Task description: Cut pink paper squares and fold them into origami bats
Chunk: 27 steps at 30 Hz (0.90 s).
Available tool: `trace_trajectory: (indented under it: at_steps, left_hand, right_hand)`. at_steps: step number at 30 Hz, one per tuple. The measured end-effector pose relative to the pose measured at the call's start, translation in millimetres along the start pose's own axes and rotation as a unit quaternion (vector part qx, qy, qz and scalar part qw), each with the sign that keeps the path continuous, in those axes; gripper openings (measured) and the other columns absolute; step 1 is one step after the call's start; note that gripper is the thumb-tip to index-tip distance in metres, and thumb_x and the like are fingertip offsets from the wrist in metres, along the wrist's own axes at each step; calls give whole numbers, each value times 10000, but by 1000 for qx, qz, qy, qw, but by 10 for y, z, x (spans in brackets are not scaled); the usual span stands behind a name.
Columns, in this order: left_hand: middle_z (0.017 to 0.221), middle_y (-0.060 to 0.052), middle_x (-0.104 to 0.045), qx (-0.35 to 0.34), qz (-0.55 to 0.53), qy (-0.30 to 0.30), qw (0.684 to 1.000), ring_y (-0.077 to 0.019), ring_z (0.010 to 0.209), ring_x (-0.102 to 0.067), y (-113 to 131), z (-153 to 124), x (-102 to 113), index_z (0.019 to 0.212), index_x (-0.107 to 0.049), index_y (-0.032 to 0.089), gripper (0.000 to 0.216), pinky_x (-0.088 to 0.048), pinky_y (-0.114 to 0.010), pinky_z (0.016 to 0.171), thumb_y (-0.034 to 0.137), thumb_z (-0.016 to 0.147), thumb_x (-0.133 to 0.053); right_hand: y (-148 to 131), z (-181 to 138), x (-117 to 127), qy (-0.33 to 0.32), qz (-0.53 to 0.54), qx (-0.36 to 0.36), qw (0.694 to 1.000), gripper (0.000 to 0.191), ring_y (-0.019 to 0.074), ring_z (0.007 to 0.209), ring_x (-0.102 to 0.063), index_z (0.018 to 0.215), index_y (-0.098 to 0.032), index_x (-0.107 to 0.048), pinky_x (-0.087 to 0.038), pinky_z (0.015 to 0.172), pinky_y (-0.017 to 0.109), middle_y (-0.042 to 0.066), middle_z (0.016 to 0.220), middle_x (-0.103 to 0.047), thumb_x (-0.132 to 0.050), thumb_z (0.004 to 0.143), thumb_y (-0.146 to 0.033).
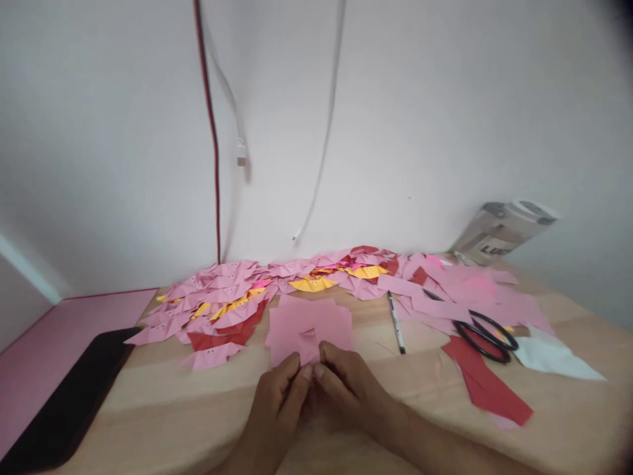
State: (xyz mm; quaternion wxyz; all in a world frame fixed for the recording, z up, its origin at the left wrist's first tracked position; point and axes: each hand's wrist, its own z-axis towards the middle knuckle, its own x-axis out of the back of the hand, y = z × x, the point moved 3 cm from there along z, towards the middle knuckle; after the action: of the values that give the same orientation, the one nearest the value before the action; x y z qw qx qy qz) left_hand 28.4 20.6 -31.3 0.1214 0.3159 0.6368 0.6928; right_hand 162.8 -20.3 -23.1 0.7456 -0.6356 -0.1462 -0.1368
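Note:
A pink sheet of paper [307,326], partly folded, lies on the wooden table [163,402] in front of me. My left hand [277,402] and my right hand [346,386] meet at its near edge, fingers curled and pinching the paper between fingertips and thumbs. Behind the sheet spreads a pile of folded paper pieces [232,300], mostly pink with some yellow and red.
A pen [396,323] lies right of the sheet, then black-handled scissors [484,335], red paper strips [487,386] and a white scrap [554,356]. A black flat object [74,396] and pink sheets [59,336] lie left. Cables [212,132] hang on the wall; a packet [504,227] leans at right.

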Motion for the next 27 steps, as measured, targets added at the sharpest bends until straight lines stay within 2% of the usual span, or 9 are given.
trace_trajectory:
  at_steps: [4,8,14,19,23,27]
  left_hand:
    - [567,33,-436,-2,9,-14,1000,-107,540,-398,3,16,2,652,-424,184,391,-302,-215,501,485,902,-425]
    - [563,31,-443,-9,13,-22,1000,-106,533,-392,16,44,0,652,-432,182,394,-298,-214,499,485,905,-416]
    - [564,42,-346,-11,42,4,999,-102,534,-335,-27,76,18,631,-379,185,393,-260,-219,492,473,892,-433]
    - [564,46,-266,8,29,-28,999,-92,534,-290,1,84,35,599,-312,185,435,-225,-225,492,486,893,-423]
    - [560,45,-277,20,1,-42,999,-86,525,-283,32,97,58,588,-324,179,432,-213,-227,484,464,888,-450]
    - [578,42,-336,26,-37,-30,999,-85,545,-322,40,104,62,619,-389,171,385,-256,-209,496,433,887,-477]
  right_hand:
    - [-26,3,22,6,15,8,1000,162,98,601,-376,692,-204,-367,-306,557,220,-44,651,-425,-400,840,-145]
    - [-60,-1,40,7,24,11,1000,164,100,606,-375,696,-205,-360,-311,562,218,-42,654,-424,-392,848,-154]
    - [11,-2,27,6,-5,-9,1000,181,100,597,-348,698,-203,-366,-285,542,222,-48,640,-394,-433,866,-208]
    - [54,-13,10,-23,72,-7,997,169,109,643,-378,764,-196,-421,-332,582,224,-30,700,-435,-399,915,-269]
    - [60,-18,20,-27,88,-41,995,196,122,659,-415,777,-198,-469,-357,590,227,-19,701,-460,-429,918,-327]
    - [64,-15,26,-27,86,-55,994,215,134,661,-440,810,-195,-511,-367,586,236,-5,702,-491,-438,914,-368]
